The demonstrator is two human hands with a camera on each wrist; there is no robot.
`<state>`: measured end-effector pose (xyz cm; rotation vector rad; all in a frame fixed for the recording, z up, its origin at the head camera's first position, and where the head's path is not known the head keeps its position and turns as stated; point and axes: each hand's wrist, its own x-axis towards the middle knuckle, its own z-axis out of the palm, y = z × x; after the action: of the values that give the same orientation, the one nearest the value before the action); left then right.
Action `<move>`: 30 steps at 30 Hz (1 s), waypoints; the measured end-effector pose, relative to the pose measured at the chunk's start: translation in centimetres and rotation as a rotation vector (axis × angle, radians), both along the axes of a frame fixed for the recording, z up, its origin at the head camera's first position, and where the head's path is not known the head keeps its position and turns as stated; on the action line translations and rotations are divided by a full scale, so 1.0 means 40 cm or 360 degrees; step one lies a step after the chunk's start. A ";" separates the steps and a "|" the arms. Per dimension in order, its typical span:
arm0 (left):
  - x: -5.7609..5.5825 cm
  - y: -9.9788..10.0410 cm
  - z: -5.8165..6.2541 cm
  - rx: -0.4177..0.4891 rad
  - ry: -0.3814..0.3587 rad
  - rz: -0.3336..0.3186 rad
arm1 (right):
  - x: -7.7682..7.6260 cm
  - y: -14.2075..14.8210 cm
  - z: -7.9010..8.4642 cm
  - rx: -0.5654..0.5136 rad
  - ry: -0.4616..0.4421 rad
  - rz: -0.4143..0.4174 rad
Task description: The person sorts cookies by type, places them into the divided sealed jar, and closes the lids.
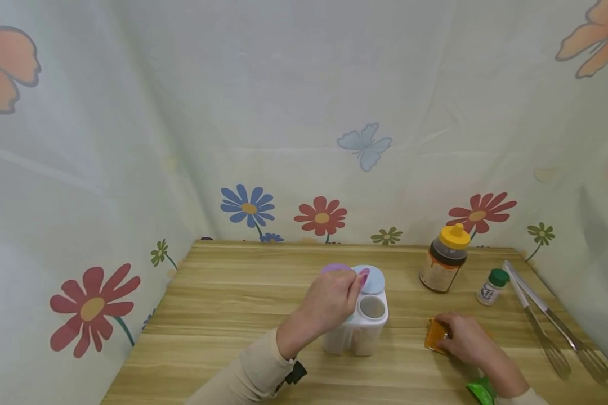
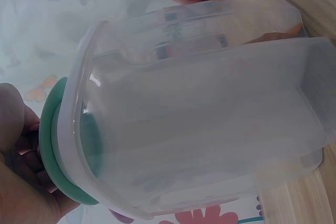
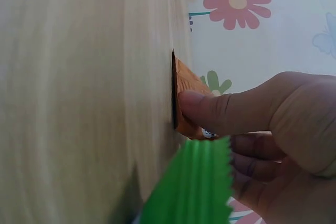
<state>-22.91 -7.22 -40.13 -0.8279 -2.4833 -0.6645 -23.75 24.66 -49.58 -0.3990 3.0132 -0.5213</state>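
Observation:
My left hand [image 1: 331, 298] is over a clear storage container [image 1: 367, 340] with several round-topped compartments. Its fingers are curled, and a small pink lid [image 1: 365, 274], mostly hidden, shows at their tips. Purple [image 1: 336, 268] and blue lids [image 1: 374, 279] top the rear compartments. A green lid [image 2: 52, 145] lies near the left fingers in the left wrist view. The front right opening [image 1: 372, 307] has no lid; something orange-brown [image 2: 275, 36] shows low in the container. To the right, my right hand [image 1: 468, 340] pinches an orange packet [image 1: 435, 336] at the tabletop.
A green packet [image 1: 481, 389] lies under the right wrist. Farther back stand a yellow-capped sauce bottle [image 1: 443, 261] and a green-capped shaker [image 1: 491, 288]. Two long-handled slotted utensils [image 1: 544, 315] lie at the table's right edge. A flowered curtain [image 1: 284, 129] surrounds the wooden table [image 1: 223, 304].

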 end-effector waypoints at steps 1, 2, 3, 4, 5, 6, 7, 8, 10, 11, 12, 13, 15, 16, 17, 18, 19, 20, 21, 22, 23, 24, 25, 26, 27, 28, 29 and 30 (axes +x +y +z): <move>0.000 0.000 0.000 -0.0002 -0.0003 0.0000 | 0.001 -0.001 0.001 -0.0004 0.0000 -0.0015; 0.000 0.000 0.000 -0.0005 -0.0005 0.0002 | 0.002 -0.001 0.002 -0.0011 0.0004 -0.0020; 0.000 0.000 0.001 -0.0007 -0.0005 0.0003 | 0.002 -0.001 0.002 -0.0017 0.0010 -0.0025; 0.000 0.000 0.001 -0.0008 -0.0004 0.0004 | 0.003 0.000 0.003 -0.0021 0.0019 -0.0027; -0.001 0.001 0.001 -0.0011 0.0000 0.0005 | 0.004 0.000 0.004 -0.0024 0.0028 -0.0036; -0.001 0.001 0.000 -0.0013 0.0003 0.0006 | 0.005 0.000 0.005 -0.0026 0.0042 -0.0038; -0.001 0.001 0.000 -0.0013 0.0007 0.0005 | 0.006 0.000 0.005 -0.0028 0.0058 -0.0044; -0.002 0.001 0.000 -0.0012 0.0011 0.0004 | 0.006 0.001 0.004 -0.0026 0.0077 -0.0042; -0.003 0.001 0.000 -0.0007 0.0014 0.0000 | 0.007 0.002 0.004 -0.0021 0.0107 -0.0040; -0.004 0.001 0.000 -0.0006 0.0016 -0.0001 | 0.008 0.002 0.004 -0.0017 0.0121 -0.0041; -0.004 0.001 0.000 -0.0005 0.0016 -0.0002 | 0.009 0.002 0.004 -0.0016 0.0135 -0.0034; -0.004 0.001 0.000 -0.0002 0.0017 -0.0003 | 0.009 0.003 0.003 -0.0014 0.0144 -0.0033; -0.005 0.001 -0.001 -0.0003 0.0020 0.0000 | 0.010 0.003 0.002 -0.0018 0.0153 -0.0025; -0.005 0.001 -0.002 -0.0004 0.0021 0.0002 | 0.010 0.003 0.002 -0.0022 0.0157 -0.0024; -0.005 0.000 -0.003 -0.0008 0.0023 0.0004 | 0.011 0.003 0.001 -0.0026 0.0161 -0.0024; -0.005 0.000 -0.003 -0.0006 0.0021 0.0005 | 0.011 0.003 0.001 -0.0036 0.0160 -0.0025; -0.005 0.000 -0.004 -0.0002 0.0018 0.0006 | 0.011 0.004 0.001 -0.0046 0.0159 -0.0025; -0.005 0.000 -0.003 -0.0005 0.0016 0.0007 | 0.011 0.004 0.002 -0.0056 0.0156 -0.0025; -0.005 -0.001 -0.003 -0.0002 0.0014 0.0007 | 0.012 0.004 0.003 -0.0070 0.0152 -0.0026; -0.004 -0.001 -0.003 -0.0003 0.0015 0.0007 | 0.012 0.005 0.005 -0.0081 0.0151 -0.0026; -0.004 -0.001 -0.003 -0.0003 0.0016 0.0007 | 0.013 0.005 0.006 -0.0094 0.0142 -0.0029; -0.004 -0.001 -0.003 -0.0002 0.0019 0.0007 | 0.014 0.006 0.008 -0.0110 0.0128 -0.0037; -0.004 -0.001 -0.003 -0.0005 0.0024 0.0007 | 0.014 0.007 0.009 -0.0123 0.0123 -0.0038; -0.004 0.000 -0.003 -0.0009 0.0030 0.0008 | 0.015 0.007 0.010 -0.0138 0.0118 -0.0046; -0.004 0.000 -0.003 -0.0009 0.0035 0.0008 | 0.016 0.008 0.011 -0.0155 0.0115 -0.0050; -0.005 0.000 -0.004 -0.0011 0.0041 0.0010 | 0.016 0.008 0.013 -0.0174 0.0118 -0.0049; -0.005 0.000 -0.004 -0.0009 0.0044 0.0010 | 0.017 0.009 0.014 -0.0195 0.0123 -0.0045; -0.005 0.000 -0.004 -0.0007 0.0044 0.0008 | 0.017 0.009 0.015 -0.0214 0.0132 -0.0049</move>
<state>-23.09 -7.22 -40.30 -0.8264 -2.4621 -0.6416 -23.07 25.03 -48.99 -0.3917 3.0776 -0.7307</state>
